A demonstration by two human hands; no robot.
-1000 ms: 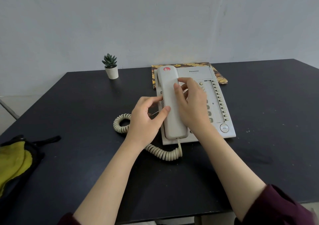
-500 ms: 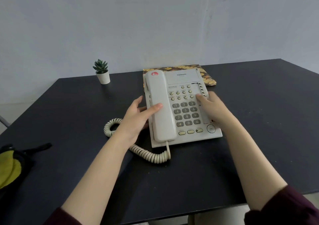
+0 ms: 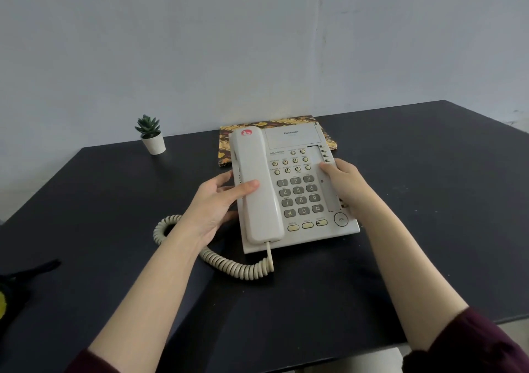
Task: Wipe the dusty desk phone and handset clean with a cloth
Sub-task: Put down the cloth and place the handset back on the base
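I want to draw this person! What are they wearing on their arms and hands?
Dark maroon sleeves pushed up above the elbows leave both forearms bare. The left hand and right hand are bare too: no gloves, and no rings, watch or bracelets that I can see.

Soft, even daylight fills my view, moderately bright, with no hard glare anywhere. The matte black table (image 3: 429, 200) takes only a faint sheen. My forearms throw weak, diffuse shadows beneath them onto it. The wide lens bows the table's far edge and stretches my sleeves (image 3: 469, 344) at the bottom corners. Fine detail looks slightly smeared and soft.
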